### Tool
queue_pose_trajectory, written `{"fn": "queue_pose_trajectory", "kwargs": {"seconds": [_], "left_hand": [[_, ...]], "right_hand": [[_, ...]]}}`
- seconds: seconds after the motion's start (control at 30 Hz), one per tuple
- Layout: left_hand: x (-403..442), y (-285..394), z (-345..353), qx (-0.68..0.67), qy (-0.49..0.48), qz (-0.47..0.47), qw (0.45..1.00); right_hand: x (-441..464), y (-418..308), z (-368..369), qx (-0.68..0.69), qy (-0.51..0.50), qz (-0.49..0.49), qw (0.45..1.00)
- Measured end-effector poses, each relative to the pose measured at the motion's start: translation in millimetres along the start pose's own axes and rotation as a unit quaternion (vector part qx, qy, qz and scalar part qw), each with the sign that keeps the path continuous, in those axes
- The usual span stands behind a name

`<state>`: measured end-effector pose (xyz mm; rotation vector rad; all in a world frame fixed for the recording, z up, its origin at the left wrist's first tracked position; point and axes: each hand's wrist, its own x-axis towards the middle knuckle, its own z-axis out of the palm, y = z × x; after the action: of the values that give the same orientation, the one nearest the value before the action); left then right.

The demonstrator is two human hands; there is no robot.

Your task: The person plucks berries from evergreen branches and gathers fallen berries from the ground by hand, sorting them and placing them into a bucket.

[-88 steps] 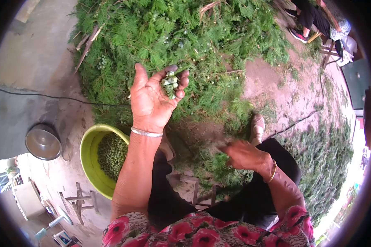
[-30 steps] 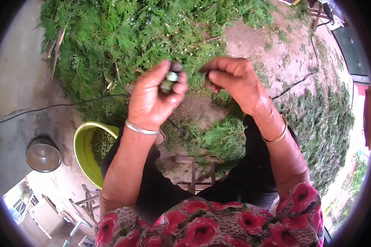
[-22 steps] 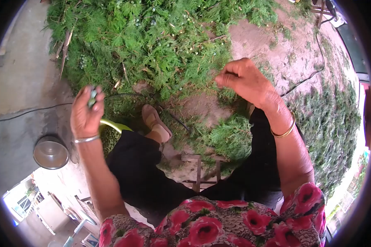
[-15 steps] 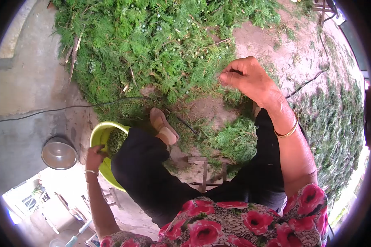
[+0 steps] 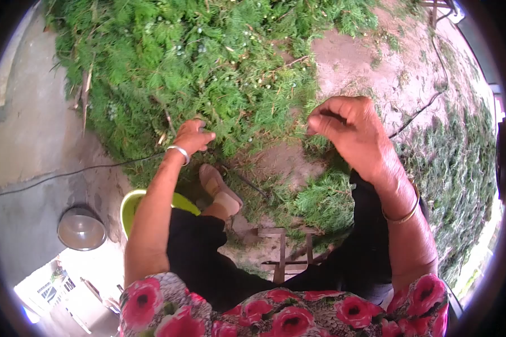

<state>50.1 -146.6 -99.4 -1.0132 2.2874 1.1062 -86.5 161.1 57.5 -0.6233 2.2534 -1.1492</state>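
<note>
My left hand, with a silver bangle at its wrist, hovers over the near edge of a heap of green conifer branches. Its thumb stands apart from the partly curled fingers, and nothing shows between them. To the right, my right hand is raised beside the heap, thumb and fingertips brought together in a pinch. Whatever those fingertips may hold is too small to make out. Small pale berries dot the branches. Beside my knee stands a yellow-green bucket, largely covered by my left forearm.
A metal bowl lies on the concrete at the left. A black cable runs across the ground. A wooden stool frame sits between my legs. More scattered greenery covers the ground at the right.
My left hand has left the bucket's rim and moved up and right to the branches. My right hand has come slightly lower and nearer, still pinched.
</note>
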Motion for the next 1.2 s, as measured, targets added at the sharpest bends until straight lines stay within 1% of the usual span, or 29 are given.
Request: {"fn": "queue_pose_trajectory", "kwargs": {"seconds": [0.03, 0.07, 0.1, 0.13, 0.17, 0.2, 0.23, 0.27, 0.3, 0.37, 0.4, 0.43, 0.5, 0.53, 0.57, 0.63, 0.67, 0.7, 0.77, 0.83, 0.9, 0.97, 1.0, 1.03, 1.07, 1.1, 1.13, 1.17, 1.2], "left_hand": [[21.3, -3.7, 16.3, -0.139, 0.029, -0.057, 0.988], [43.1, -13.7, 31.4, -0.144, 0.022, -0.054, 0.988], [64.4, -25.4, 45.3, -0.302, 0.065, -0.075, 0.948], [80.0, -27.5, 56.5, -0.450, 0.105, -0.096, 0.881], [94.4, -30.0, 69.2, -0.455, 0.099, -0.095, 0.880], [101.8, -24.1, 79.5, -0.554, 0.180, -0.141, 0.801], [104.8, -21.3, 88.3, -0.636, 0.257, -0.187, 0.703], [104.7, -22.8, 88.2, -0.633, 0.201, -0.174, 0.727], [99.4, -20.2, 85.9, -0.633, 0.199, -0.176, 0.727], [85.9, -13.9, 74.8, -0.529, 0.126, -0.157, 0.824], [76.9, -7.3, 68.0, -0.518, 0.127, -0.122, 0.837], [67.6, 0.8, 57.9, -0.518, 0.131, -0.116, 0.837], [44.5, 15.2, 35.0, -0.496, 0.053, -0.019, 0.866], [31.6, 23.8, 22.1, -0.502, 0.009, 0.008, 0.865], [17.2, 34.0, 10.8, -0.500, 0.013, 0.013, 0.866], [-13.5, 56.8, -10.7, -0.522, -0.082, 0.040, 0.848], [-20.3, 58.8, -16.1, -0.530, -0.104, 0.044, 0.840], [-31.0, 64.8, -20.0, -0.528, -0.097, 0.048, 0.842], [-57.1, 80.3, -24.1, -0.562, -0.119, 0.078, 0.815], [-74.4, 82.9, -29.8, -0.569, -0.130, 0.097, 0.806], [-94.7, 82.3, -38.3, -0.524, -0.075, 0.154, 0.834], [-114.9, 65.4, -55.6, -0.302, 0.062, 0.064, 0.949], [-119.3, 37.2, -63.3, -0.163, 0.102, 0.059, 0.979], [-131.3, 14.2, -74.3, -0.012, 0.033, -0.008, 0.999], [-144.0, -3.0, -84.0, 0.139, -0.038, -0.075, 0.987], [-149.1, -24.7, -91.6, 0.276, -0.210, -0.111, 0.931], [-160.7, -31.4, -91.2, 0.271, -0.251, -0.172, 0.913], [-158.6, -38.4, -89.0, 0.270, -0.252, -0.177, 0.912], [-151.7, -48.2, -84.3, 0.368, -0.220, -0.124, 0.895]], "right_hand": [[0.0, 1.0, 0.8, 0.008, -0.002, -0.004, 1.000], [-0.5, -1.2, 0.6, -0.005, -0.005, -0.005, 1.000], [1.0, -1.8, 0.7, 0.023, -0.021, -0.020, 0.999], [0.8, -1.8, 1.9, 0.032, -0.030, -0.012, 0.999], [-0.4, -2.1, 3.8, 0.042, -0.039, -0.004, 0.998], [-1.0, -3.9, 4.0, 0.056, -0.046, -0.004, 0.997], [0.7, -3.0, 5.2, 0.051, -0.047, 0.001, 0.998], [1.1, -2.5, 6.5, 0.048, -0.041, -0.002, 0.998], [0.8, -3.1, 7.4, 0.046, -0.034, -0.006, 0.998], [2.9, -7.1, 6.3, 0.038, -0.038, -0.015, 0.998], [2.7, -9.4, 6.1, 0.049, -0.043, -0.007, 0.998], [2.5, -11.4, 5.7, 0.061, -0.047, -0.002, 0.997], [1.9, -10.3, 8.7, 0.057, -0.037, -0.008, 0.998], [0.9, -9.4, 10.4, 0.051, -0.028, -0.007, 0.998], [-0.4, -9.9, 11.4, 0.053, -0.026, -0.014, 0.998], [-1.8, -12.8, 15.5, 0.046, -0.016, -0.004, 0.999], [-2.5, -12.3, 17.3, 0.048, -0.012, -0.011, 0.999], [-0.9, -7.9, 20.5, 0.051, -0.012, -0.019, 0.998], [5.0, 3.1, 27.3, 0.120, -0.009, -0.026, 0.992], [8.4, 2.8, 26.0, 0.124, -0.010, -0.019, 0.992], [8.0, 0.6, 20.2, 0.116, -0.024, -0.016, 0.993], [7.3, -1.7, 16.7, 0.130, -0.014, -0.003, 0.991], [8.8, 1.1, 15.6, 0.118, 0.005, -0.020, 0.993], [9.4, 3.8, 15.2, 0.107, 0.025, -0.036, 0.993], [7.9, 0.9, 10.9, 0.122, 0.010, -0.010, 0.992], [7.1, 0.2, 8.4, 0.125, 0.009, -0.008, 0.992], [6.6, 0.3, 7.3, 0.107, 0.020, -0.022, 0.994], [6.4, 0.3, 7.8, 0.089, 0.029, -0.036, 0.995], [7.4, 0.1, 8.7, 0.096, 0.023, -0.016, 0.995]]}}
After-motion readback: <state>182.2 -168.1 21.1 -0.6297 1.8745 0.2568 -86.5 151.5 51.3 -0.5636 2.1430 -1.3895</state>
